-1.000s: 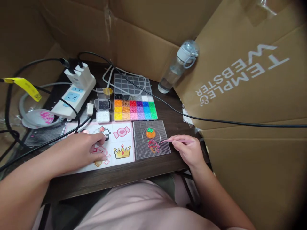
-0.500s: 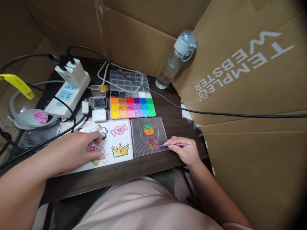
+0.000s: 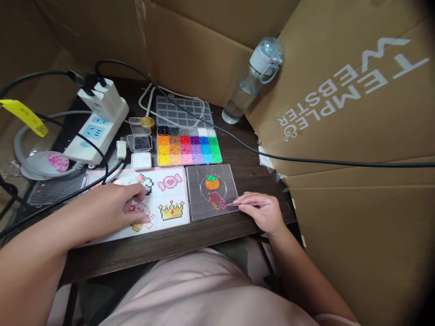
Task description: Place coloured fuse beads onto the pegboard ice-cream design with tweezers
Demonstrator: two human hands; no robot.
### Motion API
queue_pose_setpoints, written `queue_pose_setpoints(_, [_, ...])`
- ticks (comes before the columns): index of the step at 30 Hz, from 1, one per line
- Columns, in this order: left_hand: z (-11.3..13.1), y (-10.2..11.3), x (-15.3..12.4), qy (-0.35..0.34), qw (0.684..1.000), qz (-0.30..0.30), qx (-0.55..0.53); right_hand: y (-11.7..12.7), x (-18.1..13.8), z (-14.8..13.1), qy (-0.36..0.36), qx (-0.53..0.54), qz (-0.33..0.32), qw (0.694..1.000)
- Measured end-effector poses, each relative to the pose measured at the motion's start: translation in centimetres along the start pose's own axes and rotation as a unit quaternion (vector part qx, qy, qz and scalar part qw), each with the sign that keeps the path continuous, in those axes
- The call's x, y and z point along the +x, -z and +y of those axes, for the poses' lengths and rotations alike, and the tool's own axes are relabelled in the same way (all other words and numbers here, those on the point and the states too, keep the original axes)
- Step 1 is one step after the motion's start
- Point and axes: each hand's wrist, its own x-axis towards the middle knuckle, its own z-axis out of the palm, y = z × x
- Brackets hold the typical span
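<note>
My right hand pinches a pair of pink tweezers, whose tips reach the bead work on a clear pegboard. On that board sit an orange bead fruit with a green top and, below it, a bead outline in pink, red and brown. Whether the tips hold a bead is too small to tell. My left hand lies on a printed pattern sheet, thumb and fingers apart, nothing held. Around it show a pink candy, a crown and a partly covered pink pattern.
Behind the boards stands an open box of coloured beads, with small clear boxes at its left. A power strip, a dish of pink beads and a water bottle stand around. A black cable crosses above; cardboard encloses the table.
The view has shifted slightly. Both hands keep nearly the same places, with the tweezer tips still at the lower bead outline.
</note>
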Motion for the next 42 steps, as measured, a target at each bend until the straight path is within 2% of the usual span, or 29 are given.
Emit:
queue_pose_setpoints(7, [-0.6,-0.3,0.3,0.002,1.0,0.002,-0.005,0.1,0.1,0.3,0.006,0.01,0.007,1.0])
queue_pose_setpoints(11, [-0.8,-0.3,0.3,-0.002,1.0,0.004,-0.008,0.3,0.1,1.2,-0.001,0.053,0.021,0.998])
queue_pose_setpoints(16, [-0.2,0.1,0.1,0.009,1.0,-0.009,-0.01,0.4,0.2,1.6,-0.037,0.13,0.06,0.989])
queue_pose_setpoints(25, [0.7,0.7,0.1,0.024,0.999,-0.043,0.005,0.1,1.5,0.4,-0.118,0.244,0.101,0.957])
queue_pose_setpoints(33, [-1.0,-0.6,0.8,0.022,0.999,-0.024,0.018,0.3,1.6,0.4,-0.132,0.252,0.094,0.954])
queue_pose_setpoints(42, [-1.0,-0.5,0.7,0.021,1.0,-0.019,0.006,0.9,2.3,0.2,-0.164,0.305,0.086,0.934])
